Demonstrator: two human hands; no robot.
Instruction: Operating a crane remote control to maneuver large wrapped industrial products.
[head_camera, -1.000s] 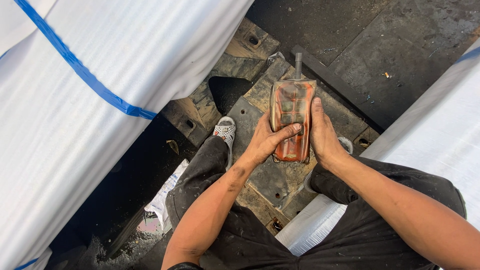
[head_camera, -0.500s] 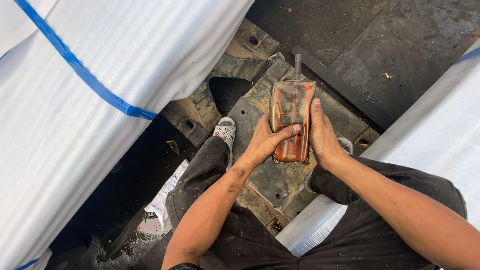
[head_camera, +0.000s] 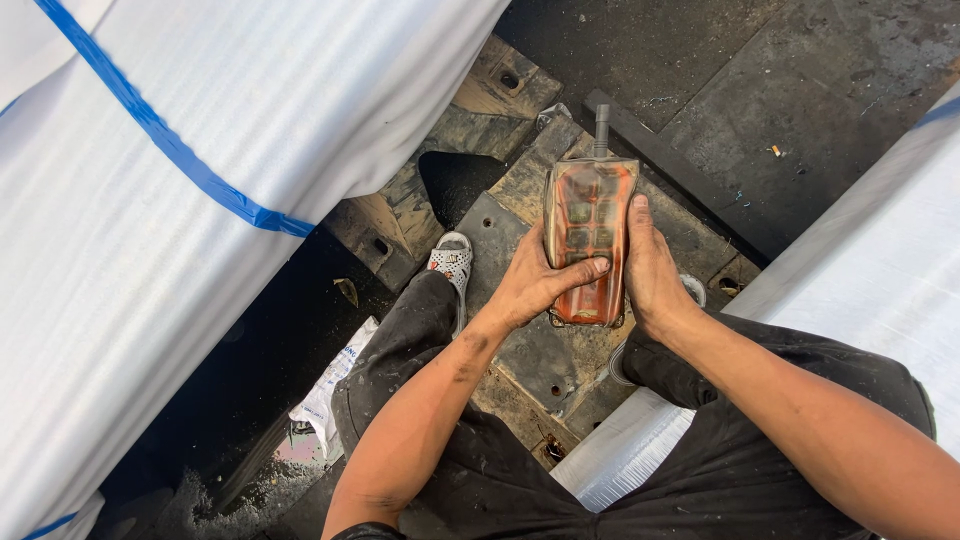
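Remote control pendant (head_camera: 588, 240), orange and plastic-wrapped, sits clasped in both hands, left hand (head_camera: 535, 285) thumb on its buttons, right hand (head_camera: 652, 275) along its side, between two white wrapped rolls (head_camera: 150, 200), one blue-taped, above grimy steel blocks (head_camera: 520, 190).

Bright daylight makes the big white wrapped roll with a blue stripe (head_camera: 150, 200) glow at nine o'clock. Dark shadow sits under it. Everything looks sharp.
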